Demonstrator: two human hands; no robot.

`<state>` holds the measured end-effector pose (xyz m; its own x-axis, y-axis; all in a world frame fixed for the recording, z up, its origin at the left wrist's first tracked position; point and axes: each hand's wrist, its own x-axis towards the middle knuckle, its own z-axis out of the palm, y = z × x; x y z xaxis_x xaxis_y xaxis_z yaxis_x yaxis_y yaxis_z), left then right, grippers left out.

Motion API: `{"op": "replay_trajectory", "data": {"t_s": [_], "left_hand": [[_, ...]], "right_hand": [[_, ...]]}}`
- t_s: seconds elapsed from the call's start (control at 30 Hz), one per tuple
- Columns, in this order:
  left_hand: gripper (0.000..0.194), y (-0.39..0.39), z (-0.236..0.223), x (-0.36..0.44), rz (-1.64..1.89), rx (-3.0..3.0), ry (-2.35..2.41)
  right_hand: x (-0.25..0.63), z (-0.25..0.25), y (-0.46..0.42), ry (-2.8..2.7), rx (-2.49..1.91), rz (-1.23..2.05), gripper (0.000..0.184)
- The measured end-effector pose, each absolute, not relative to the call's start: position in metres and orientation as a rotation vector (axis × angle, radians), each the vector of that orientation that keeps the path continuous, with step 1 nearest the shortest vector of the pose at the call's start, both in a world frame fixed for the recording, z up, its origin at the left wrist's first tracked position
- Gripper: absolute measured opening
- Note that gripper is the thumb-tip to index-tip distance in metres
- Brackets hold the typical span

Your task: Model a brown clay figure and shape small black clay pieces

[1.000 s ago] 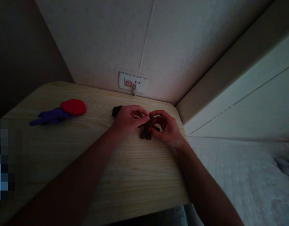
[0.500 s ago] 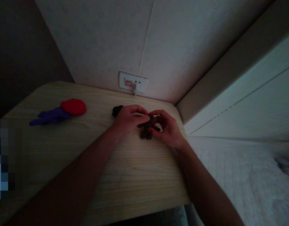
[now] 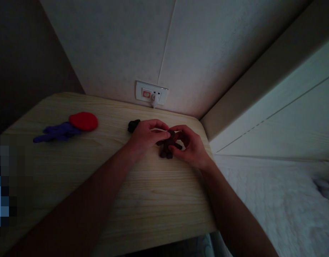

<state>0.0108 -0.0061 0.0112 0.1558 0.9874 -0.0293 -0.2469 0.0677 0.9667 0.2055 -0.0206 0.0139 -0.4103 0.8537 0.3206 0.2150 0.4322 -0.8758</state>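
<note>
A small dark brown figure [image 3: 168,145], with a head, two arms and two short legs, is on the wooden table between my hands. It looks like modelling clay. My left hand [image 3: 146,137] pinches the figure's head from the left with thumb and fingers. From the right, my right hand [image 3: 189,144] curls round the figure, thumb against its body and fingertips at the head. The fingers hide part of the head and the figure's right side. Just behind my left hand lies a black lump [image 3: 133,125], partly covered by the hand.
On the left of the table [image 3: 153,200] lie a flat red piece [image 3: 84,121] and a long purple piece [image 3: 57,131], touching each other. A wall socket [image 3: 151,93] with a plug is above the back edge. A white panel [image 3: 271,114] stands beyond the right edge.
</note>
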Motion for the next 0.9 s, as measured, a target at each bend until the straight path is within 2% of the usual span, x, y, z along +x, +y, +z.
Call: {"op": "replay_trajectory", "data": {"t_s": [0.57, 0.9], "left_hand": [[0.026, -0.0070, 0.0118, 0.0116, 1.162, 1.025, 0.915], [0.020, -0.0083, 0.0154, 0.0116, 1.186, 1.109, 0.934]], "right_hand": [[0.2043, 0.0139, -0.0207, -1.898, -0.924, 0.957, 0.049], [0.2045, 0.0132, -0.0197, -1.876, -0.933, 0.988, 0.050]]}}
